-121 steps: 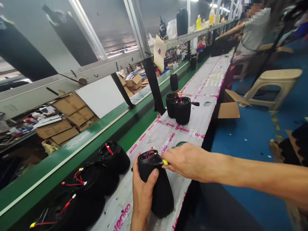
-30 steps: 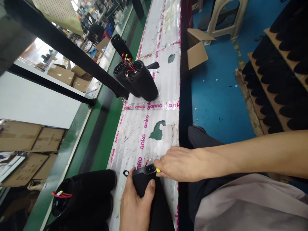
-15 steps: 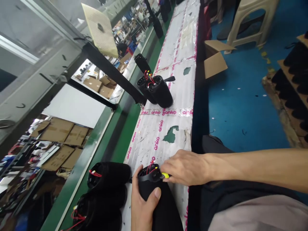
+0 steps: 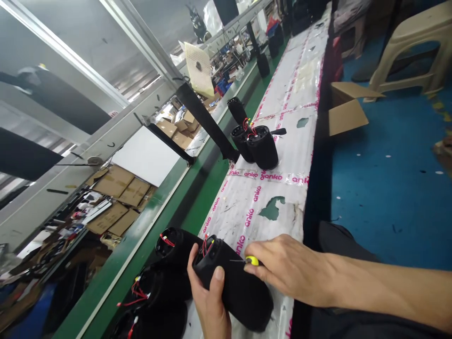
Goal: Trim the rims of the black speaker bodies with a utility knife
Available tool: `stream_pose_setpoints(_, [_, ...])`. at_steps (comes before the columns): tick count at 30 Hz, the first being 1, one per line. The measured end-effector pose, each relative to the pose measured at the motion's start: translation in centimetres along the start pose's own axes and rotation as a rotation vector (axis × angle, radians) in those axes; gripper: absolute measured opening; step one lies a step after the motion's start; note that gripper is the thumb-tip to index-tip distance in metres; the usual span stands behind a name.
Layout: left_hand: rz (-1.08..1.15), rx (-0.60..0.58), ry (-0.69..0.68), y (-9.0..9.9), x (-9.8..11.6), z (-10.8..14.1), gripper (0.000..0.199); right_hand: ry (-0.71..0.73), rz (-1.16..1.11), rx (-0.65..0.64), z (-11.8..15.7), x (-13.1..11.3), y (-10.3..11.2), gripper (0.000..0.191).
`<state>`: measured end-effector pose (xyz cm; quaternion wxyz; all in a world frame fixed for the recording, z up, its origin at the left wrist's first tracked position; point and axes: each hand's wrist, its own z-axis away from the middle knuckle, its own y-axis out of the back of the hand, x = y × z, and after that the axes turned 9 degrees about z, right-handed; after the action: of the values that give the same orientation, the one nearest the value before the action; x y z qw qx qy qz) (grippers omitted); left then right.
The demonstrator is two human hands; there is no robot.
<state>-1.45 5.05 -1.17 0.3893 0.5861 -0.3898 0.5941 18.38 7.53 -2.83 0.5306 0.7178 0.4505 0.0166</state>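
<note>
A black cylinder (image 4: pixel 236 282) with red wires at its open end is tilted in my left hand (image 4: pixel 212 296), thumb on its near side and fingers behind it. My right hand (image 4: pixel 286 266) is closed round a small tool with a yellow handle (image 4: pixel 252 260); its thin metal shaft points left, across the front of the cylinder's dark side. Whether the shaft touches it is unclear. Left of my left hand lie several similar black cylinders, one (image 4: pixel 180 249) with red wires in its opening and another (image 4: pixel 155 287) nearer me.
The bench (image 4: pixel 247 202) is covered with white "anko" sheeting, torn in places. Farther along stand more black cylinders (image 4: pixel 263 150). A green strip (image 4: pixel 176 207) and a dark post (image 4: pixel 208 122) are at the left. An open carton (image 4: pixel 348 117) and a stool (image 4: pixel 413 47) are at the right.
The camera view has shifted. The held cylinder has tilted more, its open end toward the left. The yellow-handled tool has come away from the rim, and its shaft now shows.
</note>
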Motion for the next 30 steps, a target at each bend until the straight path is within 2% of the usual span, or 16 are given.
stream_pose_setpoints(5, [-0.085,0.055,-0.119,0.5,-0.4,0.4,0.093,0.036,0.211,-0.033,-0.7,-1.5,0.4,0.014])
stream_pose_setpoints(10, [-0.078,0.023,-0.118,1.0,-0.6,0.8,0.093,0.077,0.298,-0.057,-0.9,-2.3,0.2,0.011])
stream_pose_setpoints(18, [-0.023,-0.038,-0.059,0.9,-0.1,1.3,0.094,0.068,0.291,-0.115,-1.0,-2.7,-0.2,0.013])
stream_pose_setpoints(23, [-0.110,0.022,-0.117,0.2,0.6,1.7,0.086,0.058,0.316,-0.093,-0.9,-3.0,0.1,0.007])
stream_pose_setpoints(30, [-0.172,0.067,-0.166,-0.2,0.7,1.9,0.081,0.072,0.314,-0.106,-1.1,-2.9,0.4,0.009])
